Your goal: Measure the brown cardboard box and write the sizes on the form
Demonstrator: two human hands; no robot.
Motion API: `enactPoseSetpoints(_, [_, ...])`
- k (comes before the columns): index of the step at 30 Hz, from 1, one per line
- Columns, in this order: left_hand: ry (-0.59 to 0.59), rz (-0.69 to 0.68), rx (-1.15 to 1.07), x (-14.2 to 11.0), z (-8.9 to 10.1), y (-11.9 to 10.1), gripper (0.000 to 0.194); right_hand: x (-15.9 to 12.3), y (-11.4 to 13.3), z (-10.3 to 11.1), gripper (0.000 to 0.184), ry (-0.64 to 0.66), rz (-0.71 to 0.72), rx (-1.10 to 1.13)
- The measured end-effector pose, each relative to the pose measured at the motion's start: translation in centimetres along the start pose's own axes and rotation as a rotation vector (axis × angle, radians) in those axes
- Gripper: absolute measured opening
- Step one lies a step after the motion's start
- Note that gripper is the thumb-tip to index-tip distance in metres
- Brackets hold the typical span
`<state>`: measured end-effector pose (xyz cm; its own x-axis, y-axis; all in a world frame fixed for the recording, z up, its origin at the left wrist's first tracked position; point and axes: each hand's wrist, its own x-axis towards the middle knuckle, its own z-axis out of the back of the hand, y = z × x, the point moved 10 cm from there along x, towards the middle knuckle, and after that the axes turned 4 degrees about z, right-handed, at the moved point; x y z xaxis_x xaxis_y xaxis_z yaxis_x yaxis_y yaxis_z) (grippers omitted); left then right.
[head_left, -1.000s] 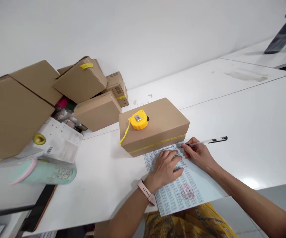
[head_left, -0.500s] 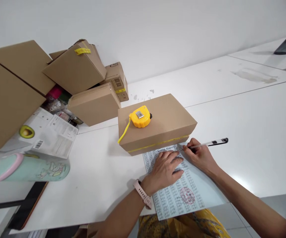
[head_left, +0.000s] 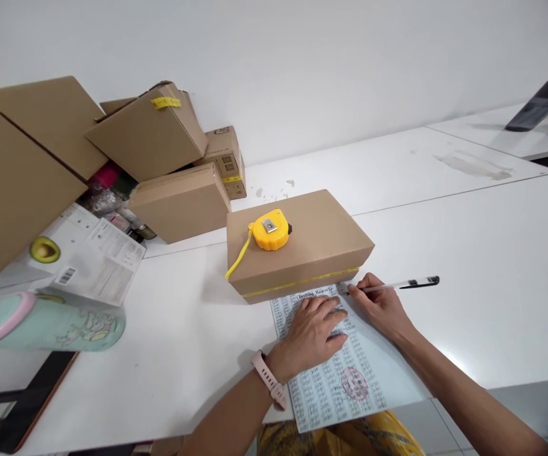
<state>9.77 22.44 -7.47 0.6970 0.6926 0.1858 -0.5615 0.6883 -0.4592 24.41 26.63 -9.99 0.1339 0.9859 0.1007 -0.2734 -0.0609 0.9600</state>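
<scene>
A printed sheet (head_left: pixel 331 386), headed "Testing Report" and bearing a round red stamp, lies on the white table with its lower edge past the front edge. My left hand (head_left: pixel 316 329), a pink band on its wrist, rests flat on the sheet with fingers spread. A pen (head_left: pixel 411 283) with a clear barrel and black end is held in my right hand (head_left: pixel 381 307), its tip at the upper right of the sheet. Just beyond the paper sits a closed cardboard box (head_left: pixel 312 234) with yellow tape along its side. On top of it lies a yellow tape measure (head_left: pixel 271 229) with a strap.
Several cardboard boxes (head_left: pixel 150 133) are piled at the left against the wall. In front of them stand a white carton (head_left: pixel 98 253) with an avocado picture and a mint bottle (head_left: pixel 79 326). A dark bottle (head_left: pixel 544 95) is at the far right.
The view has shifted slightly, showing more of the dark bottle at the right. My right hand and pen keep nearly the same place by the sheet's upper part; my left hand stays on the paper.
</scene>
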Motion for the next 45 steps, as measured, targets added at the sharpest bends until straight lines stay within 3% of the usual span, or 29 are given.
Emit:
enactPoseSetpoints(4, [0.013, 0.012, -0.002, 0.0, -0.1, 0.0, 0.036, 0.0, 0.6, 0.0, 0.042, -0.011, 0.055, -0.043])
enactPoseSetpoints(28, [-0.015, -0.021, 0.037, -0.2, 0.0, 0.0, 0.036, 0.0, -0.9, -0.7, 0.041, 0.059, 0.062, -0.048])
enactPoseSetpoints(45, [-0.017, -0.029, 0.064, -0.1, 0.0, -0.2, 0.036, 0.1, -0.7, 0.0, 0.04, -0.003, 0.097, -0.056])
